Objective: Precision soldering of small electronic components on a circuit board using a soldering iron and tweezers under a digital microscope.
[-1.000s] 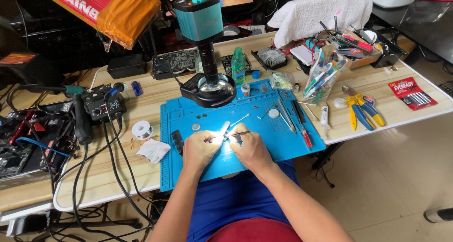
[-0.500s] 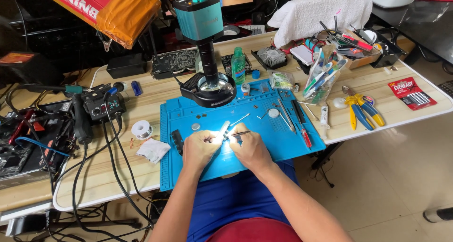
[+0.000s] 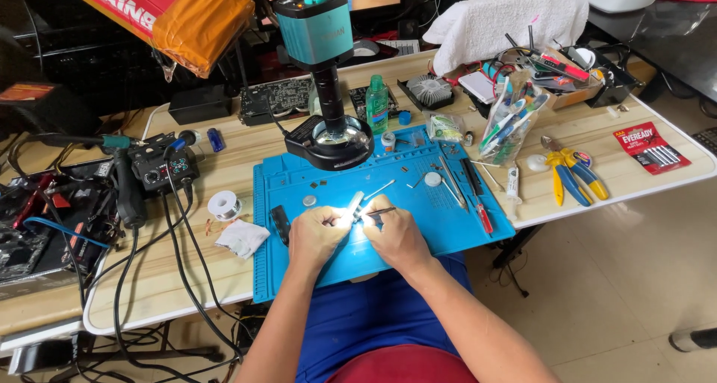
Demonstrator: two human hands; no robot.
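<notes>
nothing much was seen to differ from the frames before: both hands were kept together over the blue mat (image 3: pixel 448 226), just below the microscope (image 3: pixel 321 62). the left hand (image 3: pixel 317 237) was closed around a small bright part (image 3: pixel 351 207), which was held just above the mat between the two hands. the right hand (image 3: pixel 396 233) was pinched on thin tweezers (image 3: pixel 381 212), whose tip was pointed at the part; whether it was touched could not be told. a solder spool (image 3: pixel 224 204) and a white cloth (image 3: pixel 243 237) were left on the table (image 3: pixel 179 278) beside the mat, and pliers (image 3: pixel 567 175) were laid well apart on the right, all unmoved
</notes>
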